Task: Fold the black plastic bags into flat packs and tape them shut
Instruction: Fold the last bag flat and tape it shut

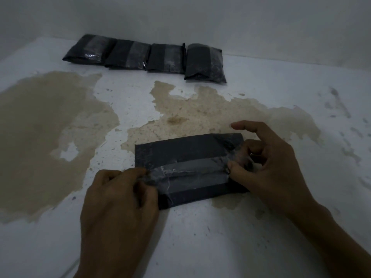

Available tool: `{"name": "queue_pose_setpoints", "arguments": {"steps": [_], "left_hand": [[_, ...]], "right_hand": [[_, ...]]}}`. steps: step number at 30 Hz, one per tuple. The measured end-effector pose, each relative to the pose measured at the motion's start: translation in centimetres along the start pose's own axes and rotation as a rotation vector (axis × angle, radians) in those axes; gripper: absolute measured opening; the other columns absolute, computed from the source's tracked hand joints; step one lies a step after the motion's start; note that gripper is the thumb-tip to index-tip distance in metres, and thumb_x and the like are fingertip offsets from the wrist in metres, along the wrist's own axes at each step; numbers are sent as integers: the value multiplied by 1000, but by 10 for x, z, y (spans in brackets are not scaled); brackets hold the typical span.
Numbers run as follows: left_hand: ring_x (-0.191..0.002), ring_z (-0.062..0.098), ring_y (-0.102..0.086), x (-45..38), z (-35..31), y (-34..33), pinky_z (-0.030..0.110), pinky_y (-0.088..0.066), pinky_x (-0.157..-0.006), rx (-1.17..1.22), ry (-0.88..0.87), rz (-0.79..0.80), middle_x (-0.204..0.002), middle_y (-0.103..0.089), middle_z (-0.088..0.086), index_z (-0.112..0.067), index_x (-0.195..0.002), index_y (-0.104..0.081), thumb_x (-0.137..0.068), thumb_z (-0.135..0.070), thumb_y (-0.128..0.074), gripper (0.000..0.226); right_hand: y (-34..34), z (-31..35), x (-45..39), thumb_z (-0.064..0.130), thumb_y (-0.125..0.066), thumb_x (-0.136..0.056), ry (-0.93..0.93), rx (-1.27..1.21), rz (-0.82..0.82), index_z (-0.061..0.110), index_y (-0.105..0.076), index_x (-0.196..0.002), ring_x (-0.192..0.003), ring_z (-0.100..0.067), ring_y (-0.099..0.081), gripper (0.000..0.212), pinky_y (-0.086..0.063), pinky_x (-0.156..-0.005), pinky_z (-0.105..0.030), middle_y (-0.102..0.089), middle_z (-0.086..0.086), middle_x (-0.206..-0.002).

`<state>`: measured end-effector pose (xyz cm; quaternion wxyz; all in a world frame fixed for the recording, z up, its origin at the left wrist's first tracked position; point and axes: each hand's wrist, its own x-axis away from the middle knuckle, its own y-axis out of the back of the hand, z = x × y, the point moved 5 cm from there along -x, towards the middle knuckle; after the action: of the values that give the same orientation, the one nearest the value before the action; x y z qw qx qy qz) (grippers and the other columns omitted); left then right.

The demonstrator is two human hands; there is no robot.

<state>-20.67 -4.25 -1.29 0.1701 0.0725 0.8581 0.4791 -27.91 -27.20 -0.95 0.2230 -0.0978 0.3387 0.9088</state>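
Dim shot, pretty murky overall. Folded black pack point(186, 169) lies flat on the table point(261, 227) w/ a strip of clear tape point(190, 170) running left-right across its middle, near the front edge of the view. Left hand point(120, 201) is at the pack's left end, fingers curled in and pinching the left end of the tape against the pack. Right hand point(269, 157) is at the right end, thumb + middle fingers pinching the tape's right end, which looks crinkled and lifted a bit off the pack; index finger sticks out straight, touching nothing. So both hands are gripping tape, one at each end, w/ the strip stretched between them.

Far side of the table, up against the wall point(200, 17), there's a row of four packs point(144, 56) lying side by side, edges touching or overlapping, each w/ a shiny tape band across it. The rightmost one sits a bit nearer the camera than the other three.

Table top is white w/ big tan patches point(40, 127) where the coating has peeled, one patch left of the pack and another partly under it.
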Motion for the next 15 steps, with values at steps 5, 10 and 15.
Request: {"name": "queue_pose_setpoints", "arguments": {"steps": [5, 10, 15], "left_hand": [[-71, 34, -63, 0, 4, -1, 38, -51, -67, -34, -6, 19, -77, -63, 11, -20, -97, -75, -73, -41, -38, 49], [-70, 32, -63, 1, 4, -3, 34, -45, -63, -113, -41, 36, -69, -67, 8, -18, -98, -74, -70, -41, -43, 48], [-70, 32, -64, 2, 7, -3, 35, -48, -61, -135, -70, -3, -68, -67, 7, -14, -98, -75, -71, -41, -44, 49]], "right_hand": [[-1, 1, 0, 2, -71, -74, 15, 21, 2, 23, -53, -127, -53, -20, -57, 59, -52, -56, -37, -54, 0, -57], [0, 0, 0, -2, -73, -74, 32, 41, -3, 22, -53, -126, -51, -17, -55, 61, -51, -52, -31, -54, 4, -56], [0, -1, 0, 0, -72, -74, 46, 46, 2, 21, -54, -126, -51, -14, -54, 60, -46, -53, -18, -52, 6, -57]]}}
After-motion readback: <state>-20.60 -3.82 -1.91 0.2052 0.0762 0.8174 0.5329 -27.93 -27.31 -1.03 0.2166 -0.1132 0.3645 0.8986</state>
